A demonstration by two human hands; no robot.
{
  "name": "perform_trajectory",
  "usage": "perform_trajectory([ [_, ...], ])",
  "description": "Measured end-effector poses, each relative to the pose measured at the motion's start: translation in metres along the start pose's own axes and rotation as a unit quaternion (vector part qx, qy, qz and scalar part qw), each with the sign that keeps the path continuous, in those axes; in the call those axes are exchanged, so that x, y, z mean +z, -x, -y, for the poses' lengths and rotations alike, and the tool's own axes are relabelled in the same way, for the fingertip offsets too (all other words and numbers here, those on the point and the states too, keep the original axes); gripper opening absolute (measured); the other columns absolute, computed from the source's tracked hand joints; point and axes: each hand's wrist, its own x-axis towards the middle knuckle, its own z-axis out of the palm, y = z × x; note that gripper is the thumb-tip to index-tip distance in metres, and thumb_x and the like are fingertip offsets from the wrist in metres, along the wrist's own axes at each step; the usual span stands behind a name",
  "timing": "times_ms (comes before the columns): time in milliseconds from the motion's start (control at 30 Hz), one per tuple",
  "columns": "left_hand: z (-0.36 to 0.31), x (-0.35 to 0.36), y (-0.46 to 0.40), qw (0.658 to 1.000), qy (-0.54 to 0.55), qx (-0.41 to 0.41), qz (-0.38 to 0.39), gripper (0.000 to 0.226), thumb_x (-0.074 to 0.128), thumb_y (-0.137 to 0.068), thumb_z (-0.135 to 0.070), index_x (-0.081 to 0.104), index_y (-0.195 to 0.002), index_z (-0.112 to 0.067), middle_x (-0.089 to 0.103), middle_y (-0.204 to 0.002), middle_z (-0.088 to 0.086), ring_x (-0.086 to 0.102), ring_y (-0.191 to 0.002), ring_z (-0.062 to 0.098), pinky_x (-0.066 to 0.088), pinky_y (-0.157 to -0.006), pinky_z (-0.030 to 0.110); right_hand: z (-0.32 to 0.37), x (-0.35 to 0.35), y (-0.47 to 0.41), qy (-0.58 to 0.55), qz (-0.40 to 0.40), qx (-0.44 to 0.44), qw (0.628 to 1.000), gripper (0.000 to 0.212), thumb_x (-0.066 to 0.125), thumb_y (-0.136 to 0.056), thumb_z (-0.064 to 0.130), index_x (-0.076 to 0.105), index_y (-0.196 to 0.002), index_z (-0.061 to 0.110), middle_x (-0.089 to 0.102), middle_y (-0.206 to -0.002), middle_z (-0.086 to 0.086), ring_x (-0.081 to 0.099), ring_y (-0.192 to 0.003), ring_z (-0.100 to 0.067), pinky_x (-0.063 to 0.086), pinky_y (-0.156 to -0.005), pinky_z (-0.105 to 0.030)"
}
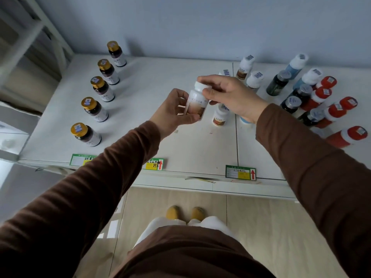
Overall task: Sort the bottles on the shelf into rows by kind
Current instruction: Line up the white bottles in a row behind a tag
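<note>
Both hands hold one white-capped bottle with a brown label (197, 102) above the middle of the white shelf (140, 101). My left hand (173, 111) grips its body from the left, and my right hand (226, 95) pinches its cap from above. Several gold-capped dark bottles (94, 109) stand in a row along the shelf's left side. More white-capped brown-label bottles (220, 116) stand just behind and right of my hands, partly hidden. On the right sit mixed blue bottles (297, 65), dark silver-capped bottles (280, 82) and red bottles (319, 97).
Price tags (241, 172) are stuck along the shelf's front edge. A seam (234, 137) splits the shelf into two panels. A grey wall closes the back. A white rack frame (36, 37) stands at the left. Below are tiled floor and my yellow shoes (185, 212).
</note>
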Motion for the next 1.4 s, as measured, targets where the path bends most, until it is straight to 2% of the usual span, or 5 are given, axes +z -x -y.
perform_trajectory([
  [200,0.01,-0.015,0.019,0.996,-0.07,0.003,-0.053,0.053,0.082,-0.064,-0.019,0.043,-0.1,-0.019,0.061,-0.104,0.004,0.065,-0.094,0.027,0.059,-0.078,0.05,0.008,0.031,-0.003,0.029,0.005,-0.012,0.999,0.037,0.066,-0.094,0.017,0.059,-0.13,0.011,0.064,-0.117,0.004,0.063,-0.106,-0.013,0.056,-0.094,-0.034],
  [367,0.028,-0.05,0.037,0.983,-0.176,0.027,-0.043,0.048,0.083,-0.068,-0.017,0.049,-0.103,-0.015,0.062,-0.1,-0.002,0.063,-0.094,0.019,0.056,-0.085,0.036,0.012,0.073,-0.005,0.138,0.002,-0.037,0.99,0.031,0.07,-0.089,0.019,0.062,-0.119,0.014,0.067,-0.114,0.003,0.063,-0.102,-0.019,0.051,-0.091,-0.036],
  [733,0.069,-0.144,0.057,0.853,-0.52,0.035,0.015,0.044,0.071,-0.083,-0.024,0.055,-0.124,-0.021,0.059,-0.118,0.005,0.053,-0.107,0.025,0.047,-0.091,0.042,0.0,0.181,0.0,0.28,-0.001,0.002,0.96,0.036,0.07,-0.087,0.027,0.056,-0.119,0.022,0.063,-0.116,0.003,0.052,-0.1,-0.017,0.037,-0.079,-0.029],
  [1100,0.083,-0.166,0.051,0.827,-0.558,0.038,0.05,0.047,0.068,-0.086,-0.03,0.051,-0.129,-0.022,0.057,-0.123,0.004,0.05,-0.111,0.024,0.048,-0.093,0.042,0.004,0.207,0.002,0.32,0.004,0.047,0.946,0.038,0.07,-0.086,0.026,0.053,-0.12,0.023,0.06,-0.117,0.001,0.052,-0.106,-0.021,0.042,-0.084,-0.032],
  [1400,0.065,-0.169,0.026,0.826,-0.556,0.065,0.057,0.044,0.069,-0.085,-0.029,0.054,-0.125,-0.02,0.059,-0.12,0.006,0.053,-0.108,0.026,0.047,-0.089,0.039,0.015,0.184,0.003,0.302,-0.034,0.054,0.951,0.048,0.062,-0.09,0.05,0.054,-0.128,0.024,0.059,-0.126,0.005,0.052,-0.112,-0.014,0.044,-0.091,-0.031],
])
